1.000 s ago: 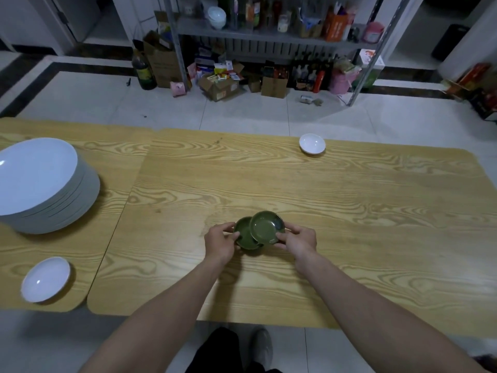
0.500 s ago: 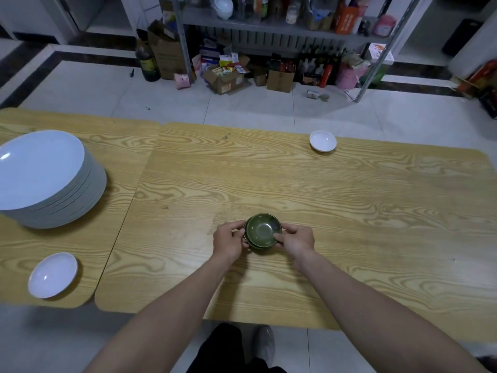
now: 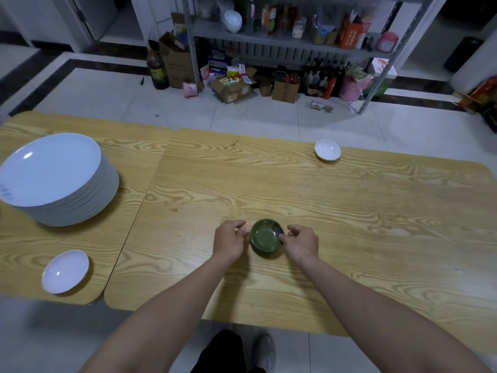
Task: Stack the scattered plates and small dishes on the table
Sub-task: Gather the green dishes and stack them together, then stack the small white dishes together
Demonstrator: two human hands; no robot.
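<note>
Two round, glossy green dishes (image 3: 266, 235) sit nested at the centre of the wood-grain worktop (image 3: 349, 224).
The left hand (image 3: 231, 240), loosely curled, has let go at 9 o'clock; the right hand (image 3: 302, 242) only touches the rim with its thumb at 3 o'clock, where both gripped half a second ago. A stack of white plates (image 3: 53, 179) stands at 10 o'clock.

Slid the upper green dish (image 3: 266, 235) squarely onto the lower one, turning 2 overlapping dishes into 1 stack resting on the worktop (image 3: 349, 211). Drew the left hand (image 3: 230, 240) off the rim, now just beside it. Loosened the right hand (image 3: 302, 242) to a fingertip touch at the rim.
</note>
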